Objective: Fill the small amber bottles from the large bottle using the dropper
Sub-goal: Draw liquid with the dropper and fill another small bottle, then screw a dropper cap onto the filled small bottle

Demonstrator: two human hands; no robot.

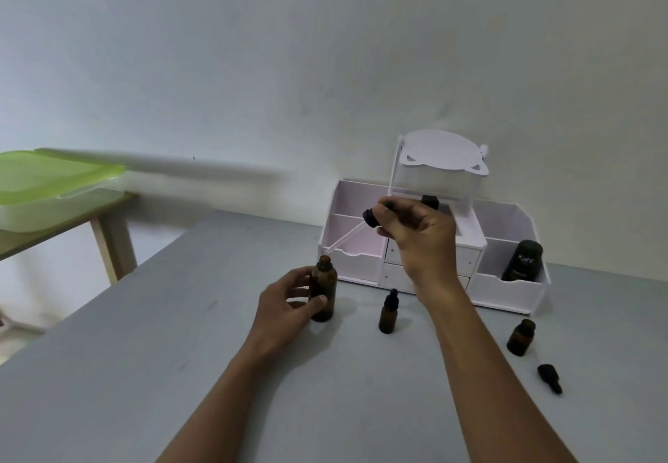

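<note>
The large amber bottle (324, 286) stands uncapped on the grey table (151, 372), and my left hand (289, 303) grips its side. My right hand (415, 234) holds the dropper (356, 230) by its black cap, raised and tilted, with the glass tip just above the large bottle's mouth. A small amber bottle (388, 313) with its black dropper cap on stands upright near the middle. Another small amber bottle (521, 337) stands open at the right. Its black dropper cap (549, 378) lies on the table in front of it.
A white desk organiser (502, 281) with drawers and a mirror stands against the wall behind the bottles. A dark bottle labelled Kahf (523, 260) sits in its right compartment. A green-lidded box (47, 187) rests on a wooden side table at the left.
</note>
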